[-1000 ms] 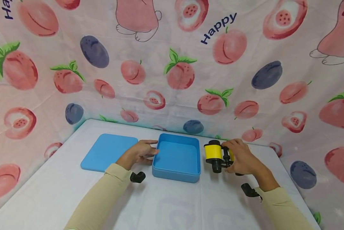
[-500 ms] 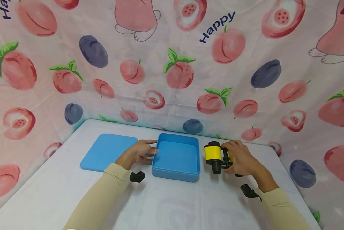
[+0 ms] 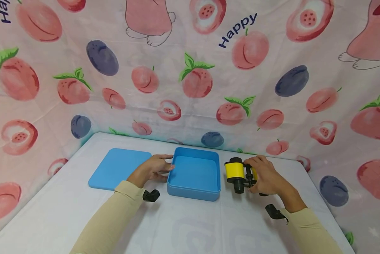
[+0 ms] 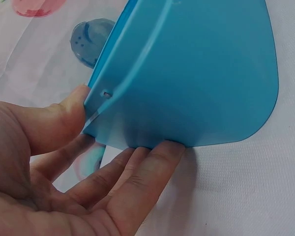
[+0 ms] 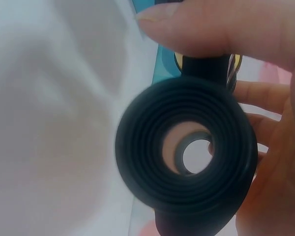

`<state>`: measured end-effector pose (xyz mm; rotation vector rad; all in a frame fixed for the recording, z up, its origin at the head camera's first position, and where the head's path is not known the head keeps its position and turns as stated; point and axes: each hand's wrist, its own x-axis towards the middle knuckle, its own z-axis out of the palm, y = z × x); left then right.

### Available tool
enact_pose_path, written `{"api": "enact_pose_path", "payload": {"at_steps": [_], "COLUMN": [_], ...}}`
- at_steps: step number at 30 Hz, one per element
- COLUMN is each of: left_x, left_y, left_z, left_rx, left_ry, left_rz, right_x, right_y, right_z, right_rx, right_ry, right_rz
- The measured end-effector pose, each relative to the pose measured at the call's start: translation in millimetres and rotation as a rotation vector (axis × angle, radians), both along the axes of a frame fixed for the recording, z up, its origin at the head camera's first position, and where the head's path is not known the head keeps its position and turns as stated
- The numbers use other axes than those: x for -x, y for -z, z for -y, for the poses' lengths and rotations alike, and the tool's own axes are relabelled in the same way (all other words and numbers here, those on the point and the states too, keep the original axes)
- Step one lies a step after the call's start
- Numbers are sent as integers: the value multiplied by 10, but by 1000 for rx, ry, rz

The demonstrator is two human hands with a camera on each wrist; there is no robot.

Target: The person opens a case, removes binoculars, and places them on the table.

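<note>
In the head view, an open blue box (image 3: 194, 171) stands near the middle of the white table. My left hand (image 3: 155, 167) holds its left side. The left wrist view shows the thumb (image 4: 71, 115) at the rim and the other fingertips (image 4: 169, 150) at the wall's lower edge. To the right of the box, my right hand (image 3: 265, 175) grips a pair of black and yellow binoculars (image 3: 235, 171) by the right barrel, partly hidden behind the fingers. Up close in the right wrist view, one round black eyepiece (image 5: 187, 147) faces the camera under my thumb (image 5: 211, 27).
A flat blue lid (image 3: 121, 165) lies on the table to the left, partly behind the left hand. Beyond the table's back edge hangs a pink cloth (image 3: 190, 116) printed with fruit. White cloth (image 3: 190, 229) covers the table.
The binoculars and right hand have come down very slightly in the head view. The left hand, the box and the lid hold their places; the whole view shifts a little.
</note>
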<state>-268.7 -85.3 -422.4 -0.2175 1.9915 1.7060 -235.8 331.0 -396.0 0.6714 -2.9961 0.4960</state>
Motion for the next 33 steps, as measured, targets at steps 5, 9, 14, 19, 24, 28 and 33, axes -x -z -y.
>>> {"api": "enact_pose_path", "payload": {"at_steps": [5,9,14,19,24,28,33], "left_x": [5,2,14,23,17,9,6], "left_y": [5,9,22,23,16,10,9], "left_z": [5,9,2,2,5,9,14], "left_rx": [-5,-9,-2,-1,-3,-4,-4], "left_ry": [-2,-4,-6,-7,-4,3,11], "left_rz": [4,3,-1,-1,-1,0,-7], "right_x": [-6,-13,-17,-21,-30,-33,-36], "right_y": [18,29,48,66,75,78,88], "right_z": [-5,-7,-21,-27,-29,-33,-44], "right_rx": [3,5,2,2,-6,-6,-2], "right_ry": [-2,-5,-1,-7,-2,-1,0], "right_rz": [-1,1,4,1,5,9,13]}}
